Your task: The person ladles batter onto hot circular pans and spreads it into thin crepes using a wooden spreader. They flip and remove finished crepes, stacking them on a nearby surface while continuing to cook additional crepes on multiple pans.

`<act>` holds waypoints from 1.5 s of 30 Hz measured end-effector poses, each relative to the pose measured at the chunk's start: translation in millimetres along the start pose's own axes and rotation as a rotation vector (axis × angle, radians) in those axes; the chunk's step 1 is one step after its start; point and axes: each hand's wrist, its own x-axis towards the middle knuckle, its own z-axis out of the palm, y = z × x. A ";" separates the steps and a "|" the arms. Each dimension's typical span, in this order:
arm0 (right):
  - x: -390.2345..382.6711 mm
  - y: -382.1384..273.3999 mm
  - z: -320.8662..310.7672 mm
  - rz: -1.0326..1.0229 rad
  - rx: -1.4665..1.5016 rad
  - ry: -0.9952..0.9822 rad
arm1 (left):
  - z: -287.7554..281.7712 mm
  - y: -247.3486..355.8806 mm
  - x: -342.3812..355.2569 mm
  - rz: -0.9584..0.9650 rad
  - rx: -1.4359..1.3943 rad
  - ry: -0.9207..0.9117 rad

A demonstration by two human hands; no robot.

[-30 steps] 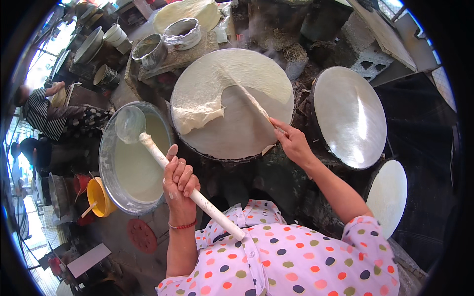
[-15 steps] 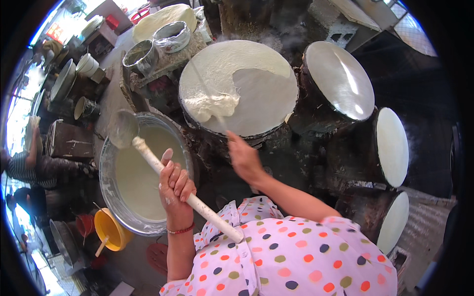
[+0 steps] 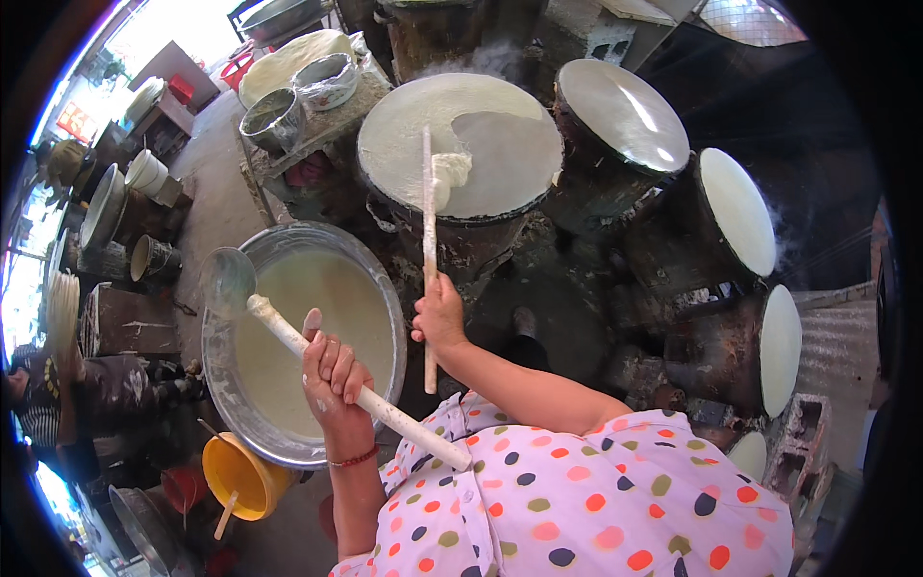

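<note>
Head view. Basin [image 3: 217,380], metal, holding pale batter [image 3: 264,385]: the landmark. Left hand [image 3: 336,380]: at the basin's near right side, the person's fingers clamped on the white handle of a ladle [image 3: 288,334], whose bowl lies across the basin's far left rim; contact there cannot be told. Right hand [image 3: 439,313]: right of the basin, closed round a pale stick [image 3: 429,207]. Griddle [image 3: 510,178]: beyond the basin to its right, partly coated; dough lump [image 3: 452,170] on it, beside the stick. Yellow bucket [image 3: 231,473]: just nearer than the basin.
</note>
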 end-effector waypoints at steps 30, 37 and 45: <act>-2.4 -95.6 -168.0 0.004 -0.304 0.033 | 29.2 -71.7 5.8 -0.240 0.012 -0.103; -30.0 -72.3 -202.1 -0.534 -1.298 -0.023 | 31.6 -88.7 8.7 -0.216 0.044 -0.094; 20.0 -154.6 -216.1 -0.253 -0.909 0.076 | 41.1 -110.8 15.0 -0.202 0.061 -0.073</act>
